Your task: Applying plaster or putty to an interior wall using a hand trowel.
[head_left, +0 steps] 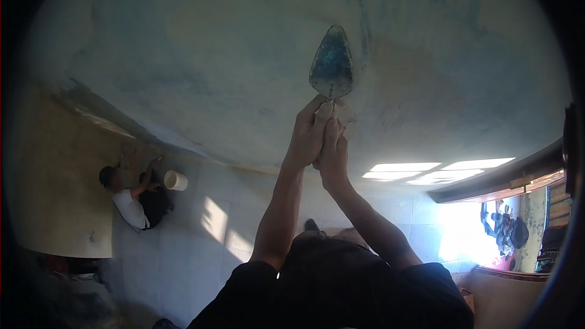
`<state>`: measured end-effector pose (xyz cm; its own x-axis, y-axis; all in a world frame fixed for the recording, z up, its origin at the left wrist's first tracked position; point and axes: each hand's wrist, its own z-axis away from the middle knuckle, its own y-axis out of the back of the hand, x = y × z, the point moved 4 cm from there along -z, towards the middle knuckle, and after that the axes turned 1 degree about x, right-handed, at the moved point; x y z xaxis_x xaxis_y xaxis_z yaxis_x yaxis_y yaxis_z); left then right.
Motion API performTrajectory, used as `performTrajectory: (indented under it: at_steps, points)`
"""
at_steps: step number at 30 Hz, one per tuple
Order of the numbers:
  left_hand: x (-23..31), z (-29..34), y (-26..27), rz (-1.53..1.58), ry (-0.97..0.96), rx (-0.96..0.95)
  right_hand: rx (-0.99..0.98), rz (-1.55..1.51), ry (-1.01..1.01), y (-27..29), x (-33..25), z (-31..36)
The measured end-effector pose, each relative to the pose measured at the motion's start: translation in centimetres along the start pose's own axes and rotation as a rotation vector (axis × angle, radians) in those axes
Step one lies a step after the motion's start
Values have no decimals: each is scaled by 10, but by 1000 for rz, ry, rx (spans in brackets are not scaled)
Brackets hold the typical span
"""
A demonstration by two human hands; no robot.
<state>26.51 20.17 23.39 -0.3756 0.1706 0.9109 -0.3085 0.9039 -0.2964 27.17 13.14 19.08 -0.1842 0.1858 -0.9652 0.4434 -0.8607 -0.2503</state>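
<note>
A pointed trowel (332,64) with a leaf-shaped, blue-grey blade is held up in front of me, its tip away from me. My left hand (306,137) is closed round its handle just below the blade. Close against it, my right hand (333,155) grips lower down, thumb pointing along the handle. The two hands hide most of the handle. Behind the blade stretches a wall (244,49) with patchy grey, blue and brown plaster. Whether the blade touches the wall, I cannot tell.
At the left, another person (137,204) crouches by a low wall beside a white bucket (175,180). Pale floor tiles (189,250) run below, with sunlit patches. A bright doorway (469,237) with several dark items beyond it opens at the right.
</note>
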Motion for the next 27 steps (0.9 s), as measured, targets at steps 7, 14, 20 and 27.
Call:
performTrajectory:
  at_steps: [7, 14, 20, 27]
  points:
    - [2, -8, 6, -88, 5, 26, 58, -4, 38, -3, -12, -4]
    - [2, -3, 2, -12, 26, 30, 40, -23, 39, -2, -11, 0]
    - [1, 3, 7, -63, 19, 36, 52, 39, -23, -7, -5, 2]
    - [-9, 2, 14, -166, -50, 64, 41, 6, 19, -3, -4, 5]
